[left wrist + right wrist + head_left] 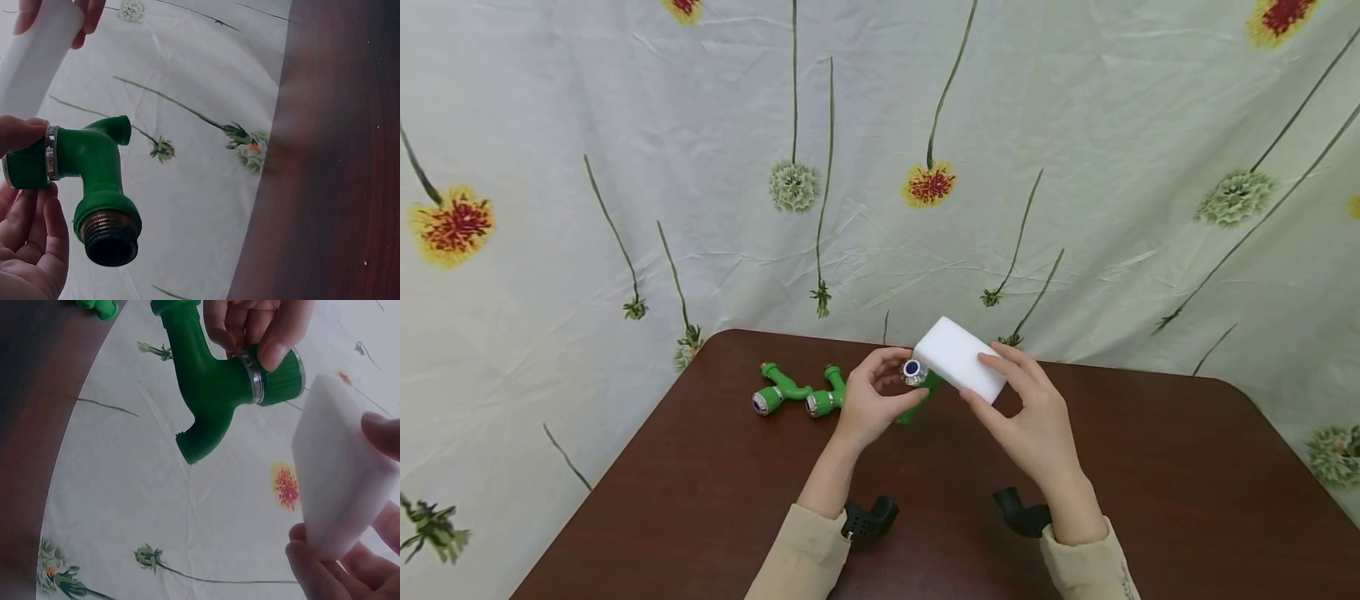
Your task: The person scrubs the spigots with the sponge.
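Observation:
My left hand (872, 400) pinches a green faucet (94, 156) by its round knob, which has a silver ring and a blue centre in the head view. The faucet's threaded black end points toward the left wrist camera, its spout off to the side. My right hand (1033, 408) grips a white sponge block (958, 354) between thumb and fingers. The sponge is beside the faucet's knob (284, 375); whether they touch I cannot tell. Both things are held up above the table.
Two more green faucets (782, 390) (826, 402) lie on the dark brown table (700, 492), left of my left hand. A white cloth (865, 250) with printed flowers hangs behind the table. Each wrist wears a black device (871, 518).

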`<action>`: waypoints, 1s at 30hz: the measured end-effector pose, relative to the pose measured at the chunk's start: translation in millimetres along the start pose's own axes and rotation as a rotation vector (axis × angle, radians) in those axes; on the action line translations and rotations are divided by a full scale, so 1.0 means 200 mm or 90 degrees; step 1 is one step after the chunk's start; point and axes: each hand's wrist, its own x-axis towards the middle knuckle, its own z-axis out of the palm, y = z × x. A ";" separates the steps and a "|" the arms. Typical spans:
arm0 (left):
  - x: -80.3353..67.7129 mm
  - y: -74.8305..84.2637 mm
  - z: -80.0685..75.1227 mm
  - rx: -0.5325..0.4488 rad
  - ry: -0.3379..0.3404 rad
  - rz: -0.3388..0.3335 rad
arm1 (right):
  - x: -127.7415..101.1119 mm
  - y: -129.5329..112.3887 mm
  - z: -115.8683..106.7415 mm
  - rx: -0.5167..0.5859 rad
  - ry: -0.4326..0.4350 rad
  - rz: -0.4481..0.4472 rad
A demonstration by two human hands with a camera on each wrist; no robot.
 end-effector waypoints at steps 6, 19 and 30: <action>0.00 0.00 0.00 0.020 0.012 0.020 | 0.00 0.00 0.01 -0.045 0.007 0.011; -0.01 0.01 0.00 0.065 0.022 0.033 | -0.01 0.00 0.02 -0.007 -0.030 -0.024; -0.01 0.01 0.00 0.063 0.023 0.057 | -0.01 -0.01 0.03 0.030 -0.029 0.014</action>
